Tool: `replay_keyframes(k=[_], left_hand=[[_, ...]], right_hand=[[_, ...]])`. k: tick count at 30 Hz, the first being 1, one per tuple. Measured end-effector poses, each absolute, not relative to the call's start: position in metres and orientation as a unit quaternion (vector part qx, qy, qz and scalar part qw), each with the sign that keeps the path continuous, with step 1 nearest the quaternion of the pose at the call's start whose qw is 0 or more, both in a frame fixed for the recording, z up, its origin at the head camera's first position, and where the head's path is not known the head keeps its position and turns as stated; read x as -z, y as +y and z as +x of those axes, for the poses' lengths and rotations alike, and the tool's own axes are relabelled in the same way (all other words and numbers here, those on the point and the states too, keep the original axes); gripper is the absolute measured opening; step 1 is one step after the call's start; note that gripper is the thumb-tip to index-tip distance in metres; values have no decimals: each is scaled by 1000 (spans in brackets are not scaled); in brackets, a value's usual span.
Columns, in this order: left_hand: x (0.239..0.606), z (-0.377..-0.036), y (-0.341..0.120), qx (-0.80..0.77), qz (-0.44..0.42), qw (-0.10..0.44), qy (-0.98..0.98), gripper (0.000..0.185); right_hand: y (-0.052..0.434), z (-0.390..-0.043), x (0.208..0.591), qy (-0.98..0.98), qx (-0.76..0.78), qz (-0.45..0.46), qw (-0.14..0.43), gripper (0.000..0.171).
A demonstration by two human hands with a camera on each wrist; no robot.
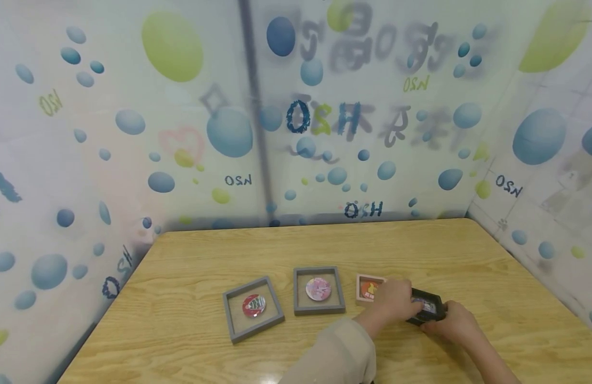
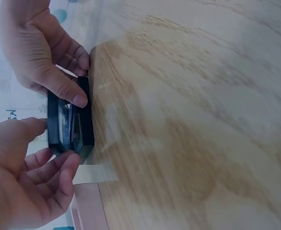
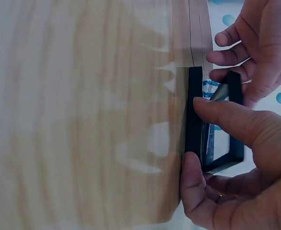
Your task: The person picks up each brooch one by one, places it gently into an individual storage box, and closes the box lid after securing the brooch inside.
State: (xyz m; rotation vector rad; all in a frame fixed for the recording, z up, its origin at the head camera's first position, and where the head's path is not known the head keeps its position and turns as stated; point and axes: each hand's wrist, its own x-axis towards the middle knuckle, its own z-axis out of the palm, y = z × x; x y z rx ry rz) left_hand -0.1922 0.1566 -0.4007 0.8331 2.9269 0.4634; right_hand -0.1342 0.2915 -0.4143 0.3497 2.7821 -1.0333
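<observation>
Both hands are at a small black frame [image 1: 431, 306] on the right part of the table. My right hand [image 1: 454, 322] grips its right end; in the right wrist view its thumb [image 3: 222, 112] presses on the rim with the other fingers curled below. At the opposite end, my left hand [image 1: 394, 301] holds the frame between thumb and bent fingers [image 2: 66, 167]. A shiny, partly covered piece shows inside the black frame. Just left of it lies a small pink frame [image 1: 358, 290] with a round red-orange badge [image 1: 369, 289], partly hidden by my left hand.
Two grey frames stand farther left: one [image 1: 317, 310] around a round pink badge [image 1: 318, 289], the other [image 1: 257, 336], turned askew, around a red badge [image 1: 254, 305] with a tree design. Printed sheets [image 1: 305, 160] rise behind the wooden table [image 1: 190, 261] and at its sides.
</observation>
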Motion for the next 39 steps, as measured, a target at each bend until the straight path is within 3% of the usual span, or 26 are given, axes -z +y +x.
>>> replay_keyframes(k=[22, 39], left_hand=[[414, -175, 174, 2, 236, 20, 972, 34], [413, -173, 170, -41, 223, 14, 974, 29]], right_hand=[[295, -135, 416, 940, 316, 113, 62, 73], [291, -138, 416, 938, 321, 114, 64, 67]])
